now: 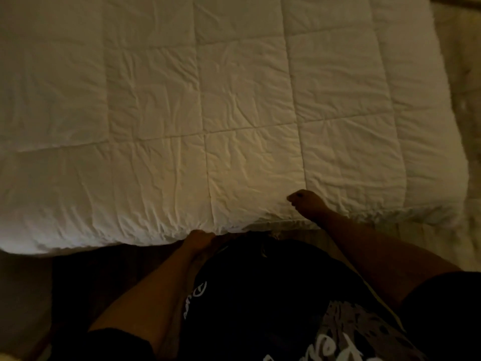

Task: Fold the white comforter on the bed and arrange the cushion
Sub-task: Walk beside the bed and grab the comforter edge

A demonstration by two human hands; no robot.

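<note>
The white quilted comforter (208, 113) lies spread flat and wrinkled over the bed, filling most of the head view. My left hand (199, 239) is at its near edge, fingers curled under the hem; whether it grips the fabric I cannot tell. My right hand (307, 203) rests on top of the comforter close to the near edge, fingers curled in as if pinching the fabric. No cushion is in view.
The comforter's right edge (442, 126) drops off toward a pale surface (466, 74) beside it. Dark floor (86, 269) shows below the near edge at the left. My dark shirt (273, 295) fills the bottom of the view, pressed close to the bed.
</note>
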